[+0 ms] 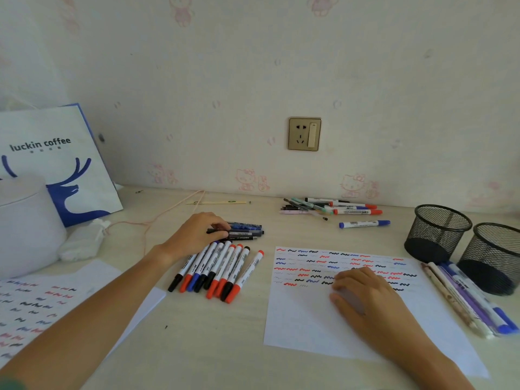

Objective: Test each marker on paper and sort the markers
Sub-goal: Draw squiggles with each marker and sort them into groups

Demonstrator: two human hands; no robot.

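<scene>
Markers, slim dark plastic ones (pixel 242 231), pinched by our left hand (pixel 197 235); right hand (pixel 363 291) flat on squiggled white paper (pixel 304 319); neighbours may roll.

White paper (pixel 309 319) is covered in red, blue and black squiggle rows. The markers (pixel 219 270) are white-bodied with red, blue or black caps. Two black mesh cups (pixel 437 232), pale wood-grain counter (pixel 213 342), cream wallpaper (pixel 197 80) with faded pink cartoon cats, gold socket plate (pixel 304 134), white bag (pixel 56 153) with a blue deer.
</scene>
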